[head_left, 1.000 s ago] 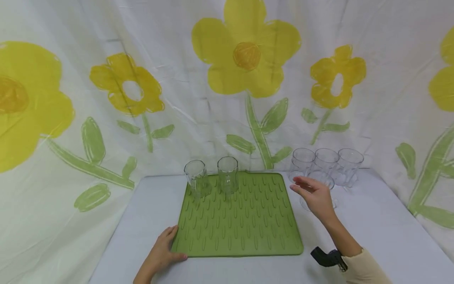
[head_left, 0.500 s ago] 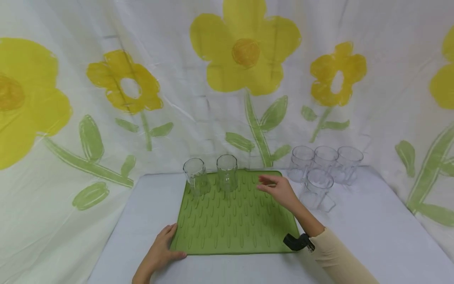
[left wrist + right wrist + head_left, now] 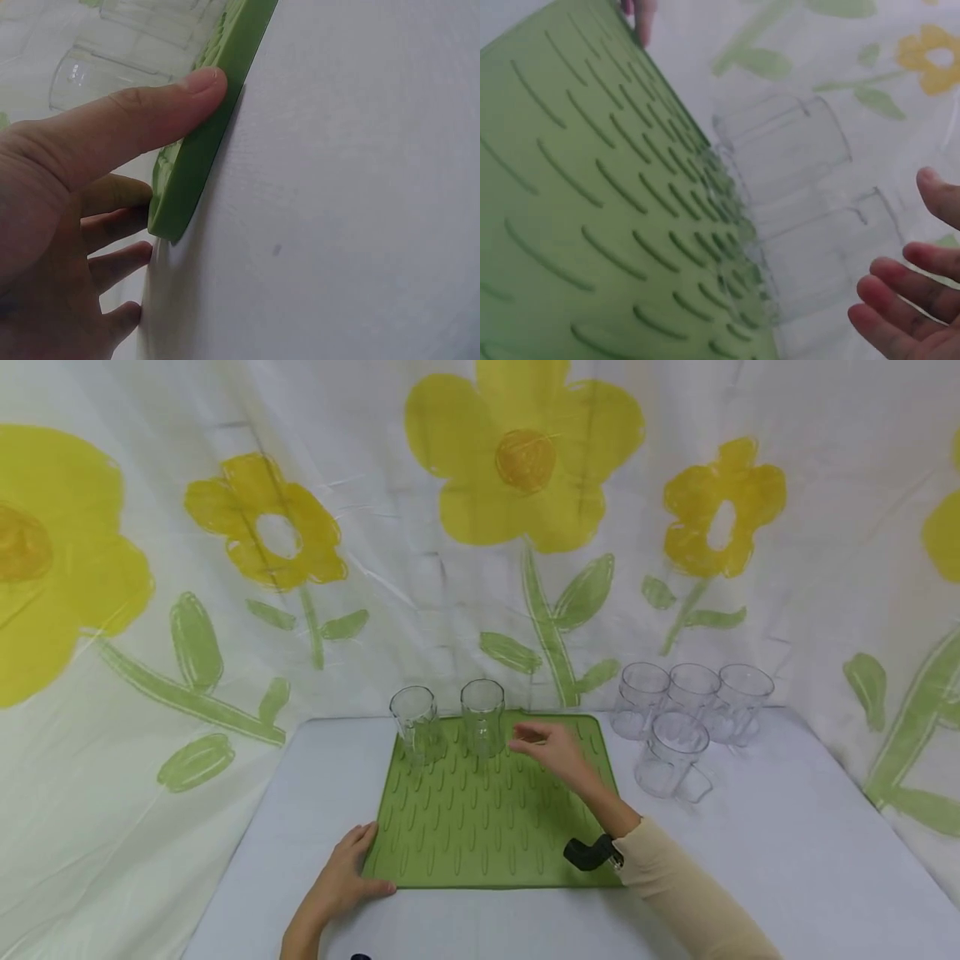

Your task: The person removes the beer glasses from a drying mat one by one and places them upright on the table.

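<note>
A green silicone drying mat (image 3: 495, 827) with raised ridges lies on the table. My left hand (image 3: 341, 881) rests at its front left corner, thumb along the front edge and fingers against the left side; the left wrist view shows the thumb (image 3: 142, 124) straight on the rim. Two clear glasses stand upright at the back of the mat, one glass (image 3: 420, 731) at the corner and another glass (image 3: 483, 722) to its right. Just right of the second glass hovers my right hand (image 3: 558, 756), holding nothing. In the right wrist view its fingers (image 3: 915, 289) are spread and relaxed.
Right of the mat several clear glass mugs stand close together on the white table (image 3: 787, 860). The nearest mug (image 3: 667, 760) has its handle toward the front right. Behind the table hangs a white curtain (image 3: 390, 468) with yellow flowers.
My right hand has moved left from beside the mugs to above the mat, near the second glass, with nothing in it. The left hand stays at the mat's corner.
</note>
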The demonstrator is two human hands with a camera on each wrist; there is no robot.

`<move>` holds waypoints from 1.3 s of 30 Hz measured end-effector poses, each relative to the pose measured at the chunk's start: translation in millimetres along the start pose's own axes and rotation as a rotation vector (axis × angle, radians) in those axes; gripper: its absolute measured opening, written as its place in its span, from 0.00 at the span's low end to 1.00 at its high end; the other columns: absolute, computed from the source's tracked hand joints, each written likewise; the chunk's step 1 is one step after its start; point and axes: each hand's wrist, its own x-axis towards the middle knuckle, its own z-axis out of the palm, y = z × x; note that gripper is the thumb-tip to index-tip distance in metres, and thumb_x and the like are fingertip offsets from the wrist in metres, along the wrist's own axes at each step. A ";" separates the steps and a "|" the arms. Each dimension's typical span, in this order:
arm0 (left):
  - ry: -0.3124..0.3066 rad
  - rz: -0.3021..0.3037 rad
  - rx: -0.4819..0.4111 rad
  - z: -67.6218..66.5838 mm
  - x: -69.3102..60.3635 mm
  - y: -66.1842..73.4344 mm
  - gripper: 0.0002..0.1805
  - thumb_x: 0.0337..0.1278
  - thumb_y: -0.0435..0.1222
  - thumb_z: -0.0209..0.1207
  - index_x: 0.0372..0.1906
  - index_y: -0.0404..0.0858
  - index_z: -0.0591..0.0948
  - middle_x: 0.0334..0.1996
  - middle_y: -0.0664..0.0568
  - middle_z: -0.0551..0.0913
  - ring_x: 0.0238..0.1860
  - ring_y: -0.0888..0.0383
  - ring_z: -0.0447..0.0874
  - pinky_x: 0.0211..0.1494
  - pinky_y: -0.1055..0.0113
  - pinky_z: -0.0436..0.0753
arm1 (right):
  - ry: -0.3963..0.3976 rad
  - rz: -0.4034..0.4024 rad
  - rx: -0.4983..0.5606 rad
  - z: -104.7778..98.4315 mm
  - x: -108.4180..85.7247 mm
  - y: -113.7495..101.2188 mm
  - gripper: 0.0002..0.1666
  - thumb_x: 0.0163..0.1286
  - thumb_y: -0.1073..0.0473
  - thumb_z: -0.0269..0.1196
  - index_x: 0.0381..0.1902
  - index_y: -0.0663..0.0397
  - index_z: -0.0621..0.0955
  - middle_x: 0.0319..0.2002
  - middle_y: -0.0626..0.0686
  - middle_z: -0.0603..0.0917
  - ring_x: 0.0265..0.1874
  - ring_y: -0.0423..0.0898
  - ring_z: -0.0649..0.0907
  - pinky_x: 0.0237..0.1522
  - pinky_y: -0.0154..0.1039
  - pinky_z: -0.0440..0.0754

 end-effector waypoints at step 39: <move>0.005 0.010 -0.011 -1.0 0.4 -0.2 0.61 0.27 0.44 0.79 0.72 0.30 0.61 0.71 0.29 0.58 0.73 0.29 0.51 0.72 0.34 0.60 | 0.136 -0.030 0.180 79.6 24.8 18.7 0.14 0.66 0.61 0.65 0.47 0.65 0.85 0.42 0.60 0.89 0.41 0.51 0.87 0.40 0.39 0.87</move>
